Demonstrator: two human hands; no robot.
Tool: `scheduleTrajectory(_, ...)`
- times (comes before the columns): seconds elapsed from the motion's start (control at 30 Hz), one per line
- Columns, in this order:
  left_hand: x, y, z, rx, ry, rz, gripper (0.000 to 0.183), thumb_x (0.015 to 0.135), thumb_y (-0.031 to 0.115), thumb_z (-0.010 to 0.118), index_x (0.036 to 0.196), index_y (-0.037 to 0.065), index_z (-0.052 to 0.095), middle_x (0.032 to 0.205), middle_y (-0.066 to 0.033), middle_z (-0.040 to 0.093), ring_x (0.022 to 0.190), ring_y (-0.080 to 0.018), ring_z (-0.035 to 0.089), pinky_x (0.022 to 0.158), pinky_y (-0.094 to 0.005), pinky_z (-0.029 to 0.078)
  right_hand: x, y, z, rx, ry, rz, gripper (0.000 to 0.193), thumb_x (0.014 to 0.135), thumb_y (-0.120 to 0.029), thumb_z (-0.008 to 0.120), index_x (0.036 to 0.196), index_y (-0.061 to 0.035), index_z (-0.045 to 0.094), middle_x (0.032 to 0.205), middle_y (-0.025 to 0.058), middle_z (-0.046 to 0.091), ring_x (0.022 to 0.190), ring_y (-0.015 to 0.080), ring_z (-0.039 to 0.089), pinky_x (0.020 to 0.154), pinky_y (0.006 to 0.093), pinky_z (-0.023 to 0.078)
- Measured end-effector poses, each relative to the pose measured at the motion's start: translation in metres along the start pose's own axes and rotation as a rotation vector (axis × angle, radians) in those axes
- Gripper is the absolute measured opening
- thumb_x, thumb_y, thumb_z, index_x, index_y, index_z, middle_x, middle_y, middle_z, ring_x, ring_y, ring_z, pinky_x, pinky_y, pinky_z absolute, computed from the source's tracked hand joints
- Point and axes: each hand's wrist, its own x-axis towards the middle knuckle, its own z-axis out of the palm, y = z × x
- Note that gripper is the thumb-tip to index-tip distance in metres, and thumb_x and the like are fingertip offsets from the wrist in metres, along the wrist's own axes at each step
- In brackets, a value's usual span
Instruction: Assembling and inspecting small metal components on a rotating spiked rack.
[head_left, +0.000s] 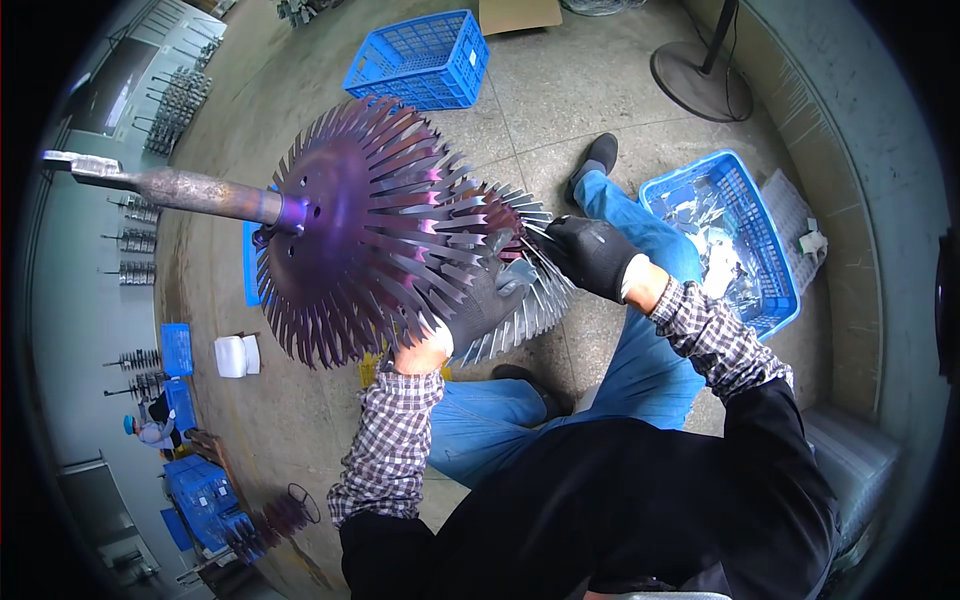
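A large metal rack with toothed discs on a shaft (330,215), tinted purple, stands before me at the left. Its round fringes carry forked prongs all round. Behind the front disc, a second fringe (535,315) holds silvery flat pieces. My left hand (480,305), in a dark glove, reaches in between the two fringes; its fingers are curled beside a small shiny grey piece, partly hidden by the prongs. In a black glove, my right hand (592,256) is closed at the right edge of the rear fringe, fingertips against the prongs. What its fingers pinch is hidden.
A blue basket (770,270) with silvery pieces and clear film stands by my right leg. Another blue crate (415,62) sits ahead, and a round black stand base (700,80) is at the far right. A distant person (155,425) is near stacked blue crates (200,490).
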Motion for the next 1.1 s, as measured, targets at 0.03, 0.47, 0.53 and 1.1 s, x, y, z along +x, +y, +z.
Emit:
scheduleTrajectory(0.03, 0.000, -0.004, 0.004, -0.028, 0.022, 0.009, 0.067, 0.093, 0.024, 0.074, 0.151, -0.003, 0.055, 0.158, -0.0221, 0.053, 0.142, -0.0357, 0.056, 0.119, -0.0403, 0.045, 0.001, -0.002, 0.000, -0.012, -0.012, -0.004, 0.016, 0.100, -0.016, 0.067, 0.098, -0.0002, 0.069, 0.089, 0.0189, 0.070, 0.074, 0.0377, 0.065, 0.070, 0.0441, 0.053)
scheduleTrajectory(0.47, 0.000, -0.026, 0.016, -0.193, 0.078, 0.125, 0.069, 0.093, 0.024, 0.075, 0.153, -0.003, 0.052, 0.153, -0.0227, 0.057, 0.139, -0.0322, 0.058, 0.118, -0.0404, 0.045, 0.020, 0.008, -0.010, 0.030, -0.241, -0.205, 0.028, 0.099, -0.018, 0.063, 0.120, -0.0001, 0.068, 0.105, 0.0248, 0.075, 0.086, 0.0455, 0.071, 0.076, 0.0483, 0.058)
scheduleTrajectory(0.53, -0.001, -0.026, 0.010, -0.218, 0.062, 0.110, 0.069, 0.093, 0.023, 0.075, 0.153, -0.003, 0.052, 0.153, -0.0223, 0.058, 0.139, -0.0319, 0.058, 0.118, -0.0406, 0.045, 0.024, 0.002, -0.013, 0.011, -0.275, -0.188, 0.029, 0.099, -0.017, 0.063, 0.121, -0.0001, 0.068, 0.105, 0.0247, 0.075, 0.087, 0.0455, 0.071, 0.077, 0.0480, 0.058)
scheduleTrajectory(1.1, -0.024, -0.046, 0.025, -1.019, 0.020, 0.009, 0.054, 0.110, 0.024, 0.051, 0.159, 0.002, 0.045, 0.157, -0.0157, 0.055, 0.140, -0.0271, 0.057, 0.122, -0.0396, 0.042, -0.027, -0.082, -0.095, -0.065, 0.078, -0.149, 0.052, 0.092, -0.015, 0.076, 0.142, -0.0069, 0.063, 0.135, 0.0154, 0.070, 0.112, 0.0324, 0.070, 0.098, 0.0437, 0.056)
